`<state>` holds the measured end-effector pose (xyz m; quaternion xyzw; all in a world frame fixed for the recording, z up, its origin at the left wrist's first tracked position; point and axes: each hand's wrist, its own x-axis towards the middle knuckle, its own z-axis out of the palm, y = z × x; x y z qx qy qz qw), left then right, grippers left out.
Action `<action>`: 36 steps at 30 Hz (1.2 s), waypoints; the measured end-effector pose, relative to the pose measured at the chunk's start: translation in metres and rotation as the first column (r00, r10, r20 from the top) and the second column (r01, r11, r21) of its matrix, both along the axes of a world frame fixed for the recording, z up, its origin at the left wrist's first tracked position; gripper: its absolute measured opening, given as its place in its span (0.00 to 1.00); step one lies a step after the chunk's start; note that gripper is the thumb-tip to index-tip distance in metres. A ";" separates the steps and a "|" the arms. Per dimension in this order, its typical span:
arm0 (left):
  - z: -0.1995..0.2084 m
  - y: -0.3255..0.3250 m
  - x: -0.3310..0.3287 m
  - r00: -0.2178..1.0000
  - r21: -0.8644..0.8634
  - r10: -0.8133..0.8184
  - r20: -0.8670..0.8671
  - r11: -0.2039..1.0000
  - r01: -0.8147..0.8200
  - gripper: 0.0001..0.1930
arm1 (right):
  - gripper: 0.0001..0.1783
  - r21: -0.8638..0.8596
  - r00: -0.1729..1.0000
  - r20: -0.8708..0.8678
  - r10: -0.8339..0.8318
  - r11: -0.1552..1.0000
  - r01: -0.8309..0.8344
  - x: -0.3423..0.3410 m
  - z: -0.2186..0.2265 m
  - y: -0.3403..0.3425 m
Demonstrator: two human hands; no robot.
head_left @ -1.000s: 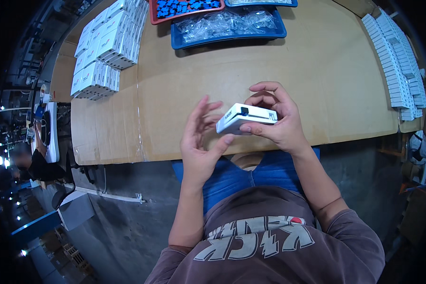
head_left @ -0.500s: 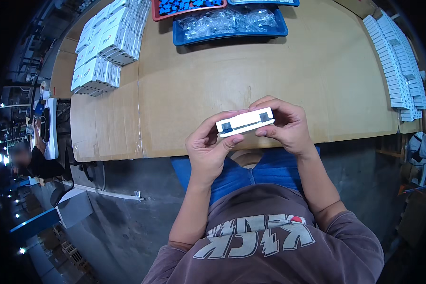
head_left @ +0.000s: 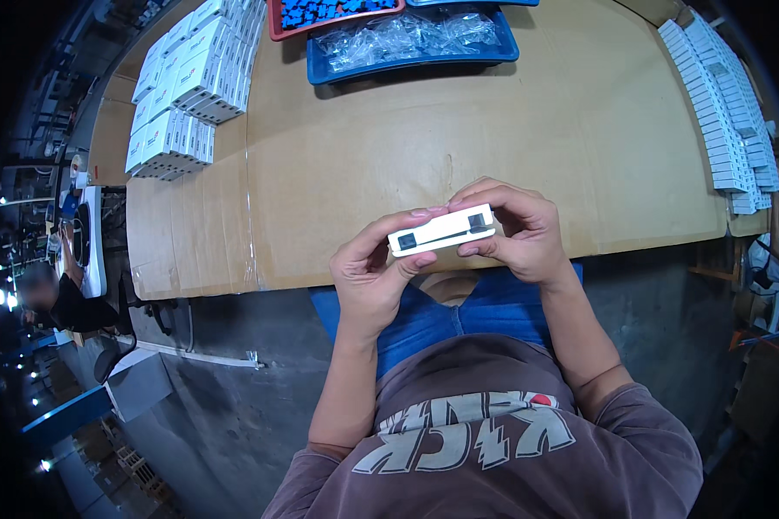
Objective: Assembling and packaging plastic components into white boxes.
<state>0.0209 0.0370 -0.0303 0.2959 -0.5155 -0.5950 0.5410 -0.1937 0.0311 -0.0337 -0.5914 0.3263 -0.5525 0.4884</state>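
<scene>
Both hands hold one small white carton (head_left: 442, 230) just above the near edge of the cardboard-covered table (head_left: 580, 138). Left hand (head_left: 374, 268) pinches its left end; right hand (head_left: 519, 232) wraps the right end. Looks like closing or checking; likely needs firm end-flap pressure.

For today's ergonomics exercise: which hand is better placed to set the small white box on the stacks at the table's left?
Probably left. The left hand grips the small white box on the side nearer the left stacks; the right hand would cross over.
</scene>
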 end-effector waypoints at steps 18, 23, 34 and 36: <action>-0.003 0.003 -0.003 0.999 0.080 0.031 -0.008 0.996 -0.030 0.24 | 0.21 0.101 0.998 0.069 -0.008 0.995 0.001 -0.002 -0.009 0.003; -0.013 0.008 0.004 0.998 0.046 0.068 0.012 0.997 -0.068 0.23 | 0.23 0.135 0.989 0.150 -0.004 0.991 -0.016 0.003 -0.010 0.002; -0.012 0.007 0.004 0.998 0.008 0.065 0.017 0.998 -0.065 0.19 | 0.25 0.109 0.990 0.141 0.012 0.994 -0.028 0.003 -0.008 0.003; -0.013 0.007 0.003 0.998 0.000 0.062 0.013 0.998 -0.062 0.19 | 0.24 0.085 0.991 0.130 0.011 0.996 -0.022 0.002 -0.009 0.002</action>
